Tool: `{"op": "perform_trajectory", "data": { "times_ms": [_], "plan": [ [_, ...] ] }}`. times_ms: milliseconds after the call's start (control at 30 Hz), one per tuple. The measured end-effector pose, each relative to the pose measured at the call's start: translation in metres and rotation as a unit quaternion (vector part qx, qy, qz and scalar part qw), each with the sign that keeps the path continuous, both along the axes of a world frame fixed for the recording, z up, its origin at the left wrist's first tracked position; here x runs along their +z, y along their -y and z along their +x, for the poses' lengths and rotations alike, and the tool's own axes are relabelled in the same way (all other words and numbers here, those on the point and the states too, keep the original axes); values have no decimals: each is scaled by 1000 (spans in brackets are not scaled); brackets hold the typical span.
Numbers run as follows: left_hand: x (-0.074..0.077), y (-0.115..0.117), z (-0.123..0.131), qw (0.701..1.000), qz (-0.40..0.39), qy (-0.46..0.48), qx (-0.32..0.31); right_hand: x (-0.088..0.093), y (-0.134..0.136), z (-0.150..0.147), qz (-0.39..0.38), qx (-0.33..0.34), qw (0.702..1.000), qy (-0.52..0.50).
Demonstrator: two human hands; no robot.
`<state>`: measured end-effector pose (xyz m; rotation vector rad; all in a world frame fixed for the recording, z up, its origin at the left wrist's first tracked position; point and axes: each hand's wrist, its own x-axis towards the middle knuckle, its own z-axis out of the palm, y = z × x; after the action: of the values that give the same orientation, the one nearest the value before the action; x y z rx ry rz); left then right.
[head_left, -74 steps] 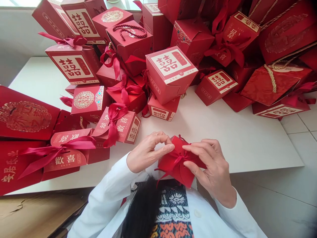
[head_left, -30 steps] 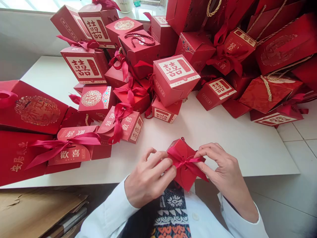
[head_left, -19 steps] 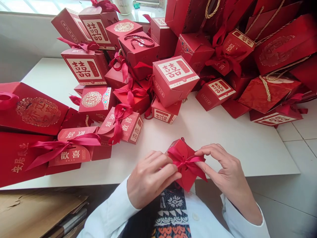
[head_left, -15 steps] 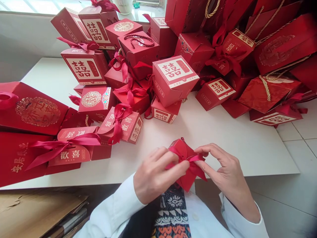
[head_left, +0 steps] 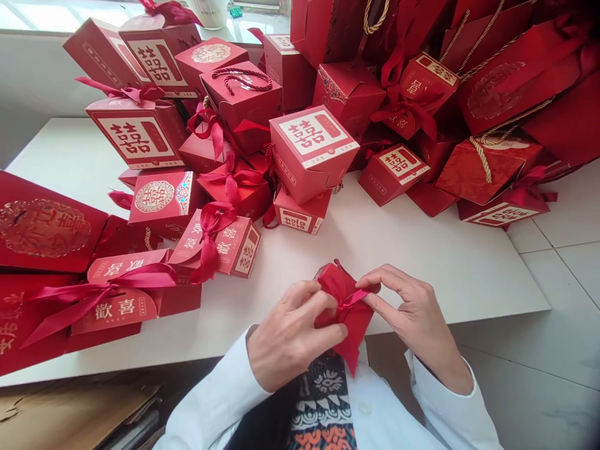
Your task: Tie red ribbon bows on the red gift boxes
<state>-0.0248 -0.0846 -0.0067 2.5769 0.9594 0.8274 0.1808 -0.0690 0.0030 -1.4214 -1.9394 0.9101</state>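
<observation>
At the table's front edge sits a small red gift box (head_left: 332, 275) with a dark red cord at its top and a ribbon bow (head_left: 349, 301) across it. My left hand (head_left: 300, 331) is closed at the bow's left side, its fingers curled over the ribbon and hiding part of the box. On the other side, my right hand (head_left: 412, 306) pinches the bow's right loop between thumb and fingertips. A ribbon tail hangs down over the front of the box.
Behind my hands, many red boxes (head_left: 314, 140) with ribbons and cords are piled on the white table (head_left: 422, 262). Large red gift bags (head_left: 497, 94) with gold rope handles stand at the back right. Flat cardboard (head_left: 70, 412) lies below the table at the left.
My right hand has drawn slightly back with the ribbon loop, and the ribbon tail now hangs lower in front. The view has shifted a little to the right.
</observation>
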Motion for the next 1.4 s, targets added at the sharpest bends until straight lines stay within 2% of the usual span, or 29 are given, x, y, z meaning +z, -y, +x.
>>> {"op": "perform_trajectory", "data": {
  "times_ms": [133,233,333,433,567,700,800,933,1033,1133,1233,1400],
  "plan": [
    [0,5,-15,997,-69,35,-31,1,3,1,12,11,1000,4],
    [3,5,-18,990,-115,67,-52,3,6,4,47,45,998,3],
    [5,3,-11,991,-105,87,13,3,9,5,70,69,995,6],
    [2,0,0,992,-53,72,88,1,10,3,80,63,995,9],
    [-3,-2,13,993,-14,51,103,-2,10,-1,83,68,994,-1],
    [-4,-2,22,986,-31,48,157,-4,11,-2,83,61,995,-7],
    [-5,-2,22,983,-61,48,166,-5,11,0,70,48,996,-5],
    [-4,-1,13,984,-93,79,133,-3,12,5,52,67,996,-8],
    [-2,-2,0,967,-125,133,178,-1,13,9,37,81,996,-20],
    [2,-8,-10,943,-187,124,245,-1,13,9,21,33,999,-23],
    [5,-16,-12,938,-243,73,236,0,14,2,16,-23,1000,2],
    [7,-20,4,952,-206,3,228,5,21,-13,71,-80,991,76]
  ]
}}
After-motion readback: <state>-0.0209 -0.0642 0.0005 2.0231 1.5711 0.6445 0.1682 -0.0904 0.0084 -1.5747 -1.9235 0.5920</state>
